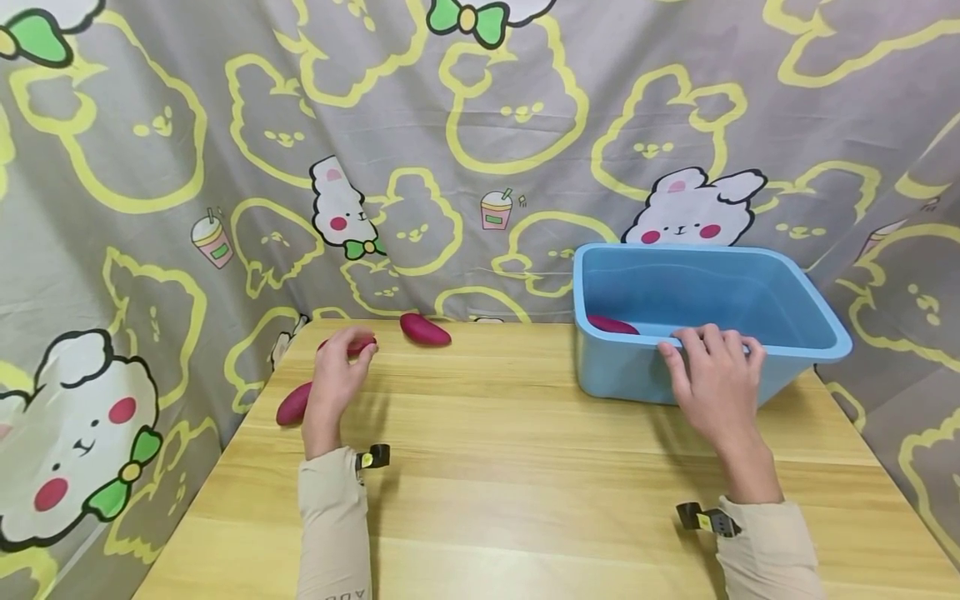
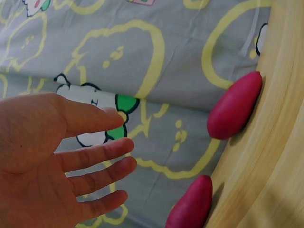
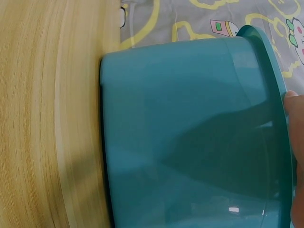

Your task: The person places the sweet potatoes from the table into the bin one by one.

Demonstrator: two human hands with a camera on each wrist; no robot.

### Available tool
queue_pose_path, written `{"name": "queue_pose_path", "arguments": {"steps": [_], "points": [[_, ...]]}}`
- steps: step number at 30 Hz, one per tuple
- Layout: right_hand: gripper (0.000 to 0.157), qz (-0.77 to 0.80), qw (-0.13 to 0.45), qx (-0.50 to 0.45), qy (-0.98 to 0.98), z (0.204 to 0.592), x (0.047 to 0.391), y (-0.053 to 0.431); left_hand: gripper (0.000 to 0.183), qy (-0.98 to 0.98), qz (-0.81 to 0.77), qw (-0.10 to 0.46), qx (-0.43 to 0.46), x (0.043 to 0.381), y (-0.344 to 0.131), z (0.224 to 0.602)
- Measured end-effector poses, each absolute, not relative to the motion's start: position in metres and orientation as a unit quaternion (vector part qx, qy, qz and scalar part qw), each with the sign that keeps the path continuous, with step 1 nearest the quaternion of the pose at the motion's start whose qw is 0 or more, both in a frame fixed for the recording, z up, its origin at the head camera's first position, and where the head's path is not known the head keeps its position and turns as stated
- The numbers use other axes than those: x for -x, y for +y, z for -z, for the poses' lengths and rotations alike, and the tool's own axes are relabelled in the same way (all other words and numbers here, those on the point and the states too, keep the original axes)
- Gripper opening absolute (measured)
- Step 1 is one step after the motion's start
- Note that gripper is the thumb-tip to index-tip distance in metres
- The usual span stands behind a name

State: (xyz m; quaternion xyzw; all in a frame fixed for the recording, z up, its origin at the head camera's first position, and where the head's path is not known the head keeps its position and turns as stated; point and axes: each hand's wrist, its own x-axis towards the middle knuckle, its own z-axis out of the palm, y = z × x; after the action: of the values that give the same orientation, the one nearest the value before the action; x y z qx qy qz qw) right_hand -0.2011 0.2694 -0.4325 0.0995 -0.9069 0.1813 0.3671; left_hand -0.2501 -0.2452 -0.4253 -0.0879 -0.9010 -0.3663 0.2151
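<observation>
My left hand (image 1: 339,371) hovers over the far left of the table, fingers spread and holding nothing. Under and behind it lies a purple-red sweet potato (image 1: 363,345), partly hidden by the hand. A second sweet potato (image 1: 292,405) rests by my left wrist, and a third sweet potato (image 1: 425,329) lies to the right at the back edge. In the left wrist view the thumb and fingers (image 2: 102,178) stand apart. My right hand (image 1: 716,379) grips the near rim of a blue plastic tub (image 1: 630,367), fingers hooked over it. Inside the tub shows another sweet potato (image 1: 611,324).
The wooden table (image 1: 517,467) carries the tub at its back right. A grey cartoon-print curtain (image 1: 420,125) hangs directly behind the table and along both sides.
</observation>
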Motion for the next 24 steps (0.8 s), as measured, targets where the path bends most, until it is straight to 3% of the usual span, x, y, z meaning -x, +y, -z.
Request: {"name": "queue_pose_path", "arguments": {"steps": [11, 24], "points": [[0.028, -0.181, 0.373, -0.103, -0.904, 0.434, 0.202, 0.27, 0.02, -0.908, 0.381, 0.171, 0.042, 0.245, -0.265, 0.43], [0.029, -0.181, 0.369, -0.102, -0.906, 0.434, 0.202, 0.27, 0.025, -0.912, 0.371, 0.177, -0.007, 0.242, -0.287, 0.441]]}}
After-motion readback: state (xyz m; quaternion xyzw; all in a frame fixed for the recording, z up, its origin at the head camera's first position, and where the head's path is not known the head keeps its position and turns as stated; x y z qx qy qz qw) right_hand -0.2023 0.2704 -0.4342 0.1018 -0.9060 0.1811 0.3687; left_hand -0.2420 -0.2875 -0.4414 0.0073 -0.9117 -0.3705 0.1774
